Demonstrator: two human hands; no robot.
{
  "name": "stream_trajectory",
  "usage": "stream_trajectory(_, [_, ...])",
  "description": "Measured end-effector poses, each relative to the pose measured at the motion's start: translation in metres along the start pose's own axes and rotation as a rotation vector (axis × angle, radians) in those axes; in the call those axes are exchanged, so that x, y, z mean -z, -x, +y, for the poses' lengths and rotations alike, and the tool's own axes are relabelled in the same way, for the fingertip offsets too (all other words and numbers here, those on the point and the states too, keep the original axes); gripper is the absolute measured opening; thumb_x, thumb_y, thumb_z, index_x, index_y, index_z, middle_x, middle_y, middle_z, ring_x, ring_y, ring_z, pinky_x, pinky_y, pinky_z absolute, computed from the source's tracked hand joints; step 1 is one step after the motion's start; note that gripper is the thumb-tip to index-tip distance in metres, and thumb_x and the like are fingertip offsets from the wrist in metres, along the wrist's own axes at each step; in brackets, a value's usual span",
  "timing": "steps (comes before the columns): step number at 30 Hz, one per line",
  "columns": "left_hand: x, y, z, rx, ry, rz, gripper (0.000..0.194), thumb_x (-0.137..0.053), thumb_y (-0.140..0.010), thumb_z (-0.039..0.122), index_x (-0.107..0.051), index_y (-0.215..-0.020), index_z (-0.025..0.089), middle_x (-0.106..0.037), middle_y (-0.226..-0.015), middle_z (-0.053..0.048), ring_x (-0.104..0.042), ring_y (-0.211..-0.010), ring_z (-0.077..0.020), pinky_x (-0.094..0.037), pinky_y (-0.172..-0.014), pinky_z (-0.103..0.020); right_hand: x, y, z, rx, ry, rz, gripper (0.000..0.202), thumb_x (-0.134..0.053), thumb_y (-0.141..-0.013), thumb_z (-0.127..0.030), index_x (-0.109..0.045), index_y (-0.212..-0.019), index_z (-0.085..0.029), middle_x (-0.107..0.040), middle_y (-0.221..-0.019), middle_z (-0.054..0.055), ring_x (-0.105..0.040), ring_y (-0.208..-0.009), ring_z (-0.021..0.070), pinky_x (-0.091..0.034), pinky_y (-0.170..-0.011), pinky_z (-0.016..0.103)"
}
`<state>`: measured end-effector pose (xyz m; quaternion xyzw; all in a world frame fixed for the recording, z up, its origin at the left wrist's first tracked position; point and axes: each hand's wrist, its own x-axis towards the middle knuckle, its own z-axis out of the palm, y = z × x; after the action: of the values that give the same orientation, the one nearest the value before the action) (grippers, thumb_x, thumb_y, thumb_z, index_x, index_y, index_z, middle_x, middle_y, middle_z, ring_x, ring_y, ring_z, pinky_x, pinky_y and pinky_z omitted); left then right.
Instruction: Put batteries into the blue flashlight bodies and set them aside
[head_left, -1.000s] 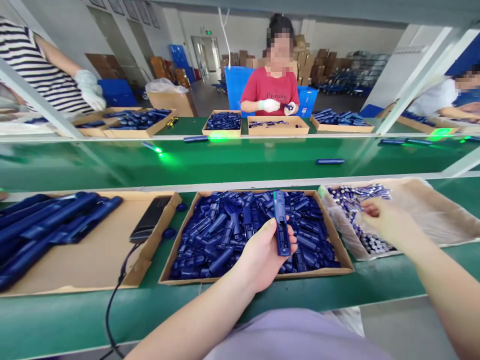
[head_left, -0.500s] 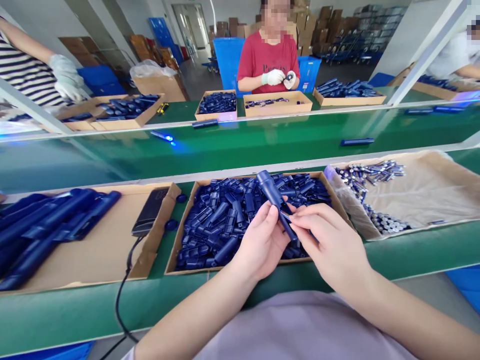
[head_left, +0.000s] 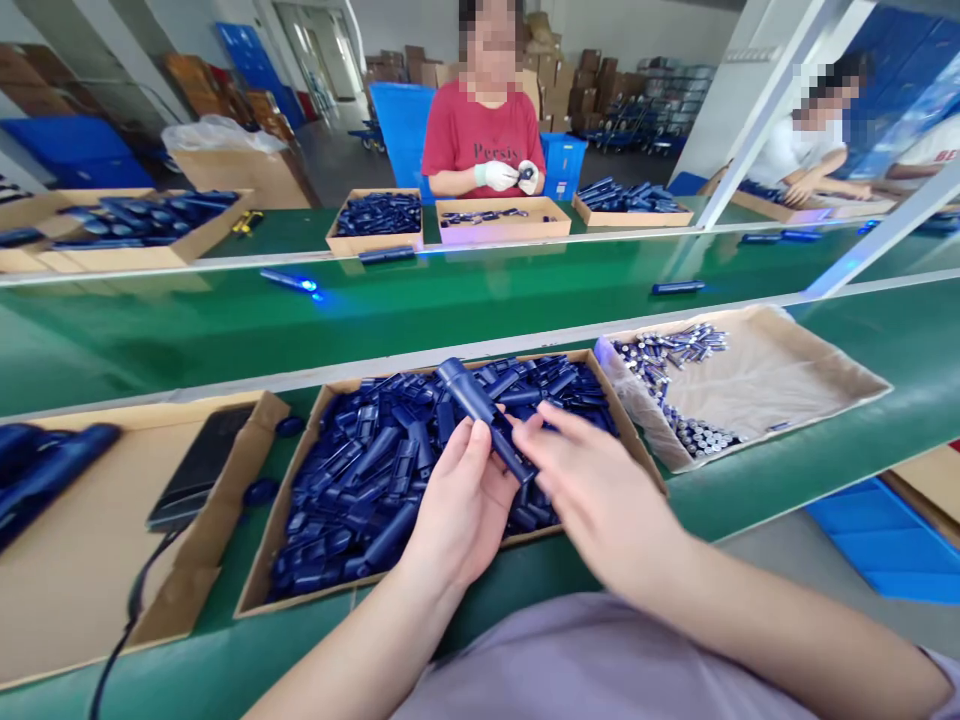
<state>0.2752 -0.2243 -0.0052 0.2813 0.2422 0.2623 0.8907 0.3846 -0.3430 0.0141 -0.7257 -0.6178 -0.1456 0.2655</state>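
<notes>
My left hand is closed round a dark blue flashlight body, a tube with a wider head and a cut-out along its lower side. The wide head points up and to the left. Close by on the right is my right hand, slightly blurred, its fingers stretched out and apart near the cut-out end. I cannot tell whether its fingertips still touch the tube. Beneath both hands lies a cardboard tray heaped with small blue plastic covers.
On the right, a lined tray holds several batteries. At left, a black power bank with a cable lies in a tray beside blue flashlights. A lit flashlight lies on the green belt. Across it sits a gloved co-worker.
My right hand has pulled slightly away from the flashlight body and its fingers have spread. The view has turned to the right, so the trays appear farther left.
</notes>
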Motion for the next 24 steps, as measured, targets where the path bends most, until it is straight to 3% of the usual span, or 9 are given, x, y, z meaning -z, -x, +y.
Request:
stream_trajectory(3, [-0.001, -0.001, 0.004, 0.066, -0.001, 0.063, 0.025, -0.054, -0.095, 0.029, -0.065, -0.11, 0.012, -0.067, -0.091, -0.008, -0.067, -0.094, -0.0226, -0.057, -0.082, -0.034, 0.014, -0.012, 0.088, -0.552, 0.287, -0.168, 0.034, -0.035, -0.102, -0.025, -0.059, -0.126, -0.019, -0.06, -0.128, 0.005, -0.053, -0.122, 0.0155, -0.041, -0.107, 0.03])
stream_trajectory(4, [-0.002, -0.001, 0.005, 0.114, -0.016, 0.061, 0.028, -0.052, -0.096, 0.031, -0.065, -0.112, 0.012, -0.066, -0.087, -0.008, -0.067, -0.086, -0.0203, -0.058, -0.076, -0.031, 0.017, -0.015, 0.12, -0.672, 0.346, -0.217, 0.033, -0.038, -0.102, -0.024, -0.06, -0.124, -0.013, -0.06, -0.125, 0.011, -0.056, -0.117, 0.0199, -0.044, -0.102, 0.034])
stream_trajectory(7, [-0.003, 0.002, 0.006, 0.208, -0.067, -0.021, 0.031, -0.054, -0.095, 0.034, -0.064, -0.112, 0.011, -0.061, -0.077, -0.006, -0.058, -0.061, -0.0119, -0.048, -0.05, -0.019, 0.013, -0.016, 0.199, -0.836, 0.421, -0.378, 0.019, -0.055, -0.093, -0.019, -0.066, -0.101, -0.006, -0.064, -0.11, 0.016, -0.062, -0.102, 0.0237, -0.051, -0.09, 0.04])
stream_trajectory(11, [-0.003, 0.006, 0.006, 0.225, -0.094, -0.122, 0.03, -0.057, -0.092, 0.033, -0.062, -0.115, 0.014, -0.058, -0.068, -0.005, -0.045, -0.049, -0.0078, -0.035, -0.042, -0.015, 0.003, -0.01, 0.239, -0.906, 0.466, -0.493, 0.015, -0.061, -0.091, -0.02, -0.064, -0.099, -0.008, -0.064, -0.105, 0.009, -0.062, -0.095, 0.0172, -0.052, -0.087, 0.037])
stream_trajectory(15, [-0.001, 0.007, 0.007, 0.27, -0.074, -0.198, 0.042, -0.055, -0.093, 0.034, -0.054, -0.131, 0.015, -0.055, -0.064, -0.005, -0.041, -0.046, -0.007, -0.029, -0.041, -0.014, 0.014, -0.014, 0.214, -0.826, 0.418, -0.464, 0.008, -0.062, -0.087, -0.014, -0.064, -0.088, -0.007, -0.065, -0.098, 0.014, -0.063, -0.093, 0.022, -0.05, -0.086, 0.037])
stream_trajectory(18, [-0.001, 0.007, 0.008, 0.317, -0.063, -0.206, 0.047, -0.053, -0.094, 0.034, -0.049, -0.136, 0.014, -0.054, -0.061, -0.005, -0.04, -0.044, -0.0074, -0.028, -0.039, -0.014, 0.029, -0.02, 0.15, -0.624, 0.275, -0.349, 0.014, -0.058, -0.091, -0.024, -0.063, -0.1, -0.014, -0.065, -0.106, 0.009, -0.063, -0.095, 0.0189, -0.049, -0.087, 0.03])
stream_trajectory(19, [-0.001, 0.007, 0.008, 0.325, -0.07, -0.197, 0.048, -0.053, -0.094, 0.034, -0.048, -0.137, 0.013, -0.055, -0.061, -0.005, -0.041, -0.043, -0.0076, -0.028, -0.039, -0.014, 0.033, -0.021, 0.122, -0.511, 0.187, -0.302, 0.013, -0.056, -0.093, -0.028, -0.062, -0.1, -0.019, -0.065, -0.106, 0.004, -0.062, -0.096, 0.0151, -0.049, -0.088, 0.026])
stream_trajectory(21, [-0.002, 0.008, 0.008, 0.337, -0.093, -0.163, 0.048, -0.056, -0.092, 0.033, -0.05, -0.136, 0.014, -0.056, -0.062, -0.005, -0.043, -0.044, -0.0081, -0.029, -0.038, -0.014, 0.037, -0.021, 0.069, -0.004, -0.216, -0.135, 0.007, -0.056, -0.094, -0.023, -0.061, -0.098, -0.02, -0.065, -0.103, 0.003, -0.061, -0.101, 0.0149, -0.049, -0.092, 0.028])
stream_trajectory(24, [-0.003, 0.01, 0.008, 0.346, -0.103, -0.088, 0.045, -0.062, -0.089, 0.031, -0.054, -0.13, 0.016, -0.058, -0.069, -0.004, -0.047, -0.045, -0.0081, -0.033, -0.038, -0.015, 0.03, -0.019, 0.018, 0.332, -0.386, -0.113, 0.013, -0.054, -0.095, -0.013, -0.059, -0.106, -0.016, -0.065, -0.105, 0.005, -0.058, -0.101, 0.0137, -0.05, -0.091, 0.027])
